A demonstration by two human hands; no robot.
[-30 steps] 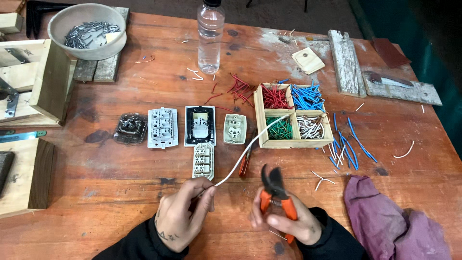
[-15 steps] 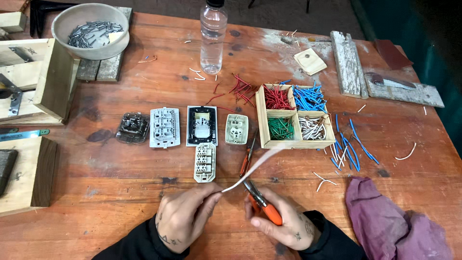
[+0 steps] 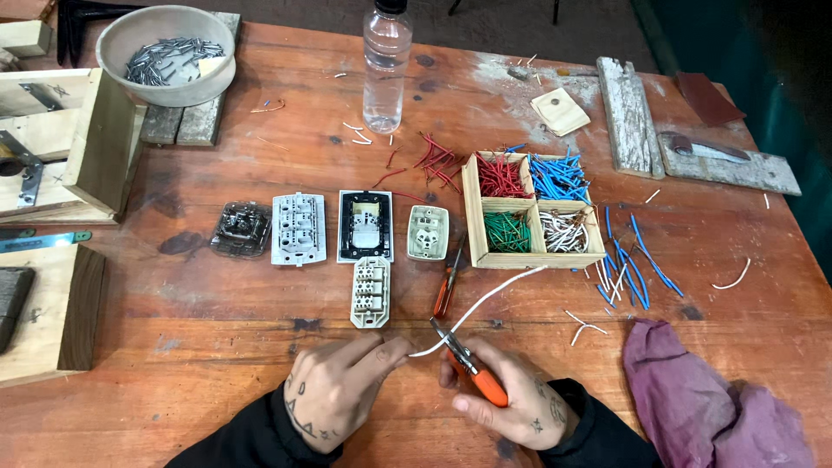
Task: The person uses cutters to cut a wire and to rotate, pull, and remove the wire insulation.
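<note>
White wire (image 3: 481,299) pinched at its near end in your left hand (image 3: 334,394), right hand (image 3: 503,399) clamping orange-handled pliers (image 3: 468,364) on it, just below the divided wooden box (image 3: 530,257).

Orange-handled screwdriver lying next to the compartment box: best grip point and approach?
Take the screwdriver by its orange handle, the thick lower end, from above. It lies flat on the table, shaft pointing away toward the wooden box; the side facing the switch module looks freer.

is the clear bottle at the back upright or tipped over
Upright: the bottle stands on its base on the table, dark cap at the top.
</note>
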